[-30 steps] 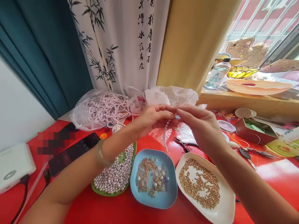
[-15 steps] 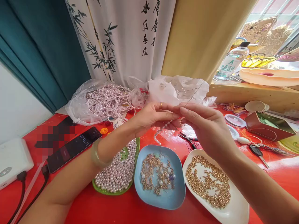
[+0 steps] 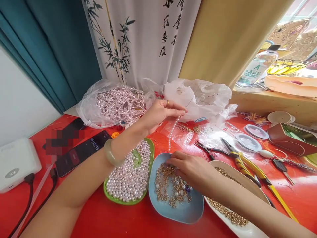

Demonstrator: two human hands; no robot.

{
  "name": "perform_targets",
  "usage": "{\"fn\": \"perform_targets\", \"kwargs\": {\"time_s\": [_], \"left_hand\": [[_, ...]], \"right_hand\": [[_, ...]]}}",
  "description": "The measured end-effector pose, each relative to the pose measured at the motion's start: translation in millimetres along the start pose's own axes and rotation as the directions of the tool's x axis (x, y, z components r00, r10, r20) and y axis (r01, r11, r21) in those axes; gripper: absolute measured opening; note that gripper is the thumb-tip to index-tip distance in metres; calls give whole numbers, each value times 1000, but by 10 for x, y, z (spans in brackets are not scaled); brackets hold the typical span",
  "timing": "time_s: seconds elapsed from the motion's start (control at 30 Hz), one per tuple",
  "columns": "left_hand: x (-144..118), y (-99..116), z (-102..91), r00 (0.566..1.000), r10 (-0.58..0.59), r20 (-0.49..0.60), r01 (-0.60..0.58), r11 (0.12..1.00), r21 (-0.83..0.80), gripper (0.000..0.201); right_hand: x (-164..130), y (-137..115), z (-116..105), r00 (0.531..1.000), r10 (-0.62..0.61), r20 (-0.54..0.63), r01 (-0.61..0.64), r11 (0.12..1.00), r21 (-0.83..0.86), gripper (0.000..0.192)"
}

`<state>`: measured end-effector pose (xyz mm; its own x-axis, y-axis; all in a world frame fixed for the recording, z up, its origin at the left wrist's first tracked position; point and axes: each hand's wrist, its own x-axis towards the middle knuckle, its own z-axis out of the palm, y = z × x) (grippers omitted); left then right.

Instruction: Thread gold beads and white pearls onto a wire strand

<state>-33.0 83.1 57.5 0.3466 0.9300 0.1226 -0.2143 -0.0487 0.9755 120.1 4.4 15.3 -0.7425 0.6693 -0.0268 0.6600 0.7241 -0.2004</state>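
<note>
The right hand [image 3: 190, 168] has dropped from the left hand [image 3: 160, 114] since half a second ago and now lies over the blue dish [image 3: 178, 211], fingers curled down into the gold findings [image 3: 168, 188]; whether the fingertips have nipped one cannot be told.

At far left a white box [image 3: 17, 165] sits on the red table [image 3: 111, 221], with a phone [image 3: 81, 157] just beside it. Behind, a clear bag of pearl strands [image 3: 119, 104] lies against the curtain. The green dish [image 3: 130, 172] is heaped with loose pearls, touching the blue dish's left edge.

The left hand is raised above the two dishes, thumb and forefinger pinched shut on a thin wire [image 3: 190, 100]; a short pearl string [image 3: 170, 134] hangs from the pinch, its end just above the blue dish.

Right of the blue dish, the white dish [image 3: 247, 228] holds gold beads, partly hidden under the right forearm. Pliers [image 3: 240, 162] with yellow handles lie across its far rim.
</note>
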Motion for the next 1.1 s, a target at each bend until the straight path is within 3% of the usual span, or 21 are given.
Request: {"fn": "perform_targets", "kwargs": {"time_s": [0.13,0.3,0.53,0.67,0.77,0.9,1.1], "left_hand": [[26,-28,-26,1000,-15,-16,15,1000,-21,10],[43,-65,-34,1000,-11,0,11,999,-40,12],[43,-76,-25,999,-44,4,44,997,-63,11],[49,-88,-47,1000,-20,20,21,998,-63,13],[52,-93,-56,1000,-16,24,17,998,-65,13],[44,-85,-46,1000,-18,24,19,997,-69,12],[47,-103,-43,1000,-9,28,10,998,-61,13]], "right_hand": [[18,12,28,996,29,80,-29,1000,-7,26],[12,0,93,997,40,61,-39,999,-20,18],[6,-35,120,995,99,31,-98,995,-31,21],[-25,9,70,994,105,40,-110,985,135,33],[-70,50,-5,994,102,48,-112,937,330,26],[-138,80,-99,981,168,96,-192,786,588,19],[-147,94,-112,886,351,303,-410,289,865,23]]}}
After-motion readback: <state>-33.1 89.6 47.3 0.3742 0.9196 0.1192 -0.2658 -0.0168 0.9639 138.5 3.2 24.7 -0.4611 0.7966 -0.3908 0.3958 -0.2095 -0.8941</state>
